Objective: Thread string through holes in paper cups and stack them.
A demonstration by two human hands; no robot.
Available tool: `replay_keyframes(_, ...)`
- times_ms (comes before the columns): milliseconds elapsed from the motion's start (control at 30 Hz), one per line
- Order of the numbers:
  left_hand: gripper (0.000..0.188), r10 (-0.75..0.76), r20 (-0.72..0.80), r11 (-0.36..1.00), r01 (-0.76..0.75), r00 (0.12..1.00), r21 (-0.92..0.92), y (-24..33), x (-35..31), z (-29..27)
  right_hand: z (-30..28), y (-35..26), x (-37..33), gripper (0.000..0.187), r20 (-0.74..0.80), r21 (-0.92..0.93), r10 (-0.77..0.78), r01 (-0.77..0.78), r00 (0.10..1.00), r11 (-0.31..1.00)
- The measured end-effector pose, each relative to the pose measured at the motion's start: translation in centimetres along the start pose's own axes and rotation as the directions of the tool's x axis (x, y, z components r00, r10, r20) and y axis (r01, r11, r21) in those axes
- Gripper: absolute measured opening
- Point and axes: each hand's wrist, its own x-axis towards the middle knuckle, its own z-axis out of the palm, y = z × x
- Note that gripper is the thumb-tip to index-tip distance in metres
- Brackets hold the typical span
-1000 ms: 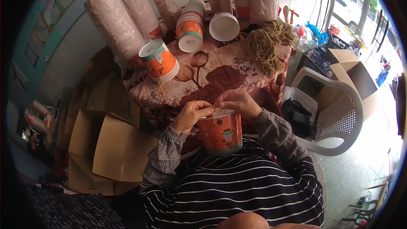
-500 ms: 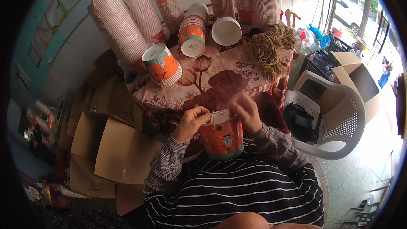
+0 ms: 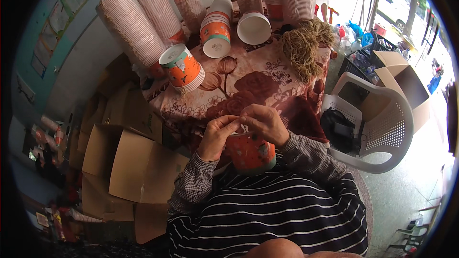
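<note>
Right hand rejoining left hand above bucket, work becoming two-handed again; both pinching, what, cannot tell. Twine lying toward one o'clock on bench.

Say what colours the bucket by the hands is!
The bucket is mostly orange with a green base; the head view shows it best.

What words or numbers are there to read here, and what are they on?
Nothing is clear enough to read.
Nearest orange tub: any writing is too small and blurred.
Round white base of the lying tubs: marks too small.
Wall sheets: too blurred.
</note>
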Motion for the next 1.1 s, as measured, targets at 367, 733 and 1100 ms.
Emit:
replay_keyframes(367,0.018,0.03,-0.054,0.998,-0.027,0.998,0.05,-0.2,-0.1,1.0,-0.7,-0.3,-0.2,0.016,-0.002,-0.064,0.034,-0.034,0.999,0.997)
replay_keyframes(733,0.013,0.299,-0.094,0.882,-0.238,0.95,0.406,-2.0,0.1,1.6,-1.0,-0.2,-1.4,0.014,-0.072,-0.267,0.013,-0.031,0.997,0.963)
replay_keyframes(1100,0.01,0.533,-0.132,0.701,-0.349,0.836,0.622,-2.6,0.0,2.6,-0.5,0.9,-1.6,0.014,-0.14,-0.297,-0.146,0.099,0.979,0.95)
